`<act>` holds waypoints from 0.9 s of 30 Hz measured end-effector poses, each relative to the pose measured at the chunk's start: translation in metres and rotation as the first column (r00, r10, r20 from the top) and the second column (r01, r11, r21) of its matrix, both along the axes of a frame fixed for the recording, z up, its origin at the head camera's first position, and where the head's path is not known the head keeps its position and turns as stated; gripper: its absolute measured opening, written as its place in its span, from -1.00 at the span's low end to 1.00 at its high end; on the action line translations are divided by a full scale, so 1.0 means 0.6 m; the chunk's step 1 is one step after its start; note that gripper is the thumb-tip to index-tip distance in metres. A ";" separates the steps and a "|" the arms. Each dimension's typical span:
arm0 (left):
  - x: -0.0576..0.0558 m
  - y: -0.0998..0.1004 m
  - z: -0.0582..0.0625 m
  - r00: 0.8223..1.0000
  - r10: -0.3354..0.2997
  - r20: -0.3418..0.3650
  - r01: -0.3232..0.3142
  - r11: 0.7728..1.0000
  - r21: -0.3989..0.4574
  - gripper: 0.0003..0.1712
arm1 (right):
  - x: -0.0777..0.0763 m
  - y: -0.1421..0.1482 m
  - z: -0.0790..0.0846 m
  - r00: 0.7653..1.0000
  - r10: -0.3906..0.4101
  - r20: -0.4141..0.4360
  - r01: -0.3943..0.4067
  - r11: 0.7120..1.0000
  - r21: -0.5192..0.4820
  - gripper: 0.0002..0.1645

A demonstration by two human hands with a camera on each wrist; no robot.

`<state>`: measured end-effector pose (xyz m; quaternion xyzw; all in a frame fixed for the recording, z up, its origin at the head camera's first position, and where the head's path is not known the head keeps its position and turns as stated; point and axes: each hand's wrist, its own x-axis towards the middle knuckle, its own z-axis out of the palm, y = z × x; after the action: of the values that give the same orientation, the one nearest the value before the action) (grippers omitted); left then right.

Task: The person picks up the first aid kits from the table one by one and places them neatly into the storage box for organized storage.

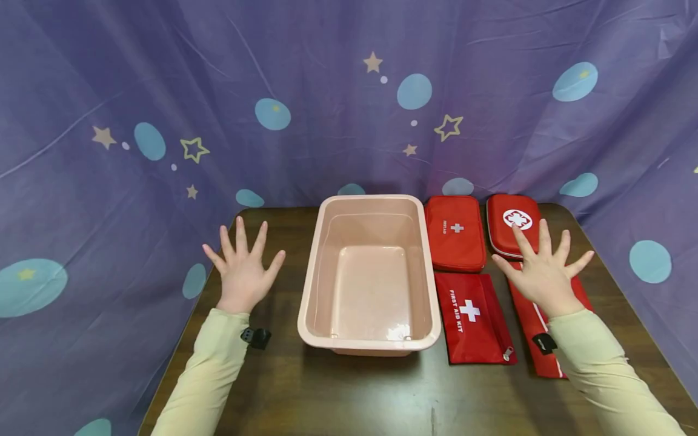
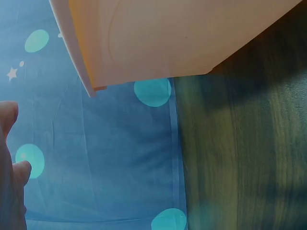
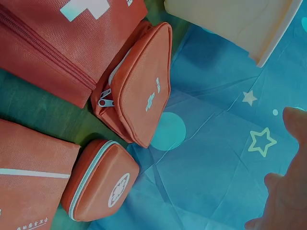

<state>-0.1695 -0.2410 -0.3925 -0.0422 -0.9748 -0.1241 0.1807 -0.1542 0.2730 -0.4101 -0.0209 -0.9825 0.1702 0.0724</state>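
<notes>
My left hand (image 1: 243, 278) is spread wide above the table, left of a pale pink plastic basin (image 1: 376, 345), and holds nothing. The right hand (image 1: 545, 278), fingers also splayed, hovers over the red pouches on the right and partly hides two of them. Inside the basin no object shows. Beside it lie a red zippered first aid pouch (image 1: 455, 248) at the back and a flat red first aid kit bag (image 1: 471, 324) in front. Farther right are a rounded red hard case (image 1: 507, 212) with a white emblem and a red pouch with a white stripe (image 1: 540, 351).
Everything stands on a dark brown wooden table (image 1: 349, 399). A purple-blue curtain (image 1: 338, 79) with stars and dots hangs behind the table and along both sides. A small black device sits at each wrist.
</notes>
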 end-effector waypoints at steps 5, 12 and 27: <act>-0.002 0.002 0.002 1.000 -0.009 0.023 0.008 1.000 0.014 -0.14 | 0.001 0.007 -0.003 1.000 -0.001 -0.024 0.001 1.000 -0.020 -0.03; -0.013 0.010 0.007 0.976 -0.077 0.206 0.039 0.982 0.183 0.01 | -0.001 0.017 -0.014 0.995 0.016 -0.095 -0.023 0.997 -0.070 -0.09; -0.028 0.042 -0.004 0.848 -0.416 0.329 -0.002 0.617 0.787 -0.14 | 0.007 0.041 -0.029 1.000 0.021 -0.015 -0.023 0.989 -0.144 -0.14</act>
<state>-0.1862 -0.2159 -0.3948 -0.0463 -0.8300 -0.5496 -0.0831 -0.1501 0.2973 -0.4273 -0.0143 -0.9673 0.2418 0.0755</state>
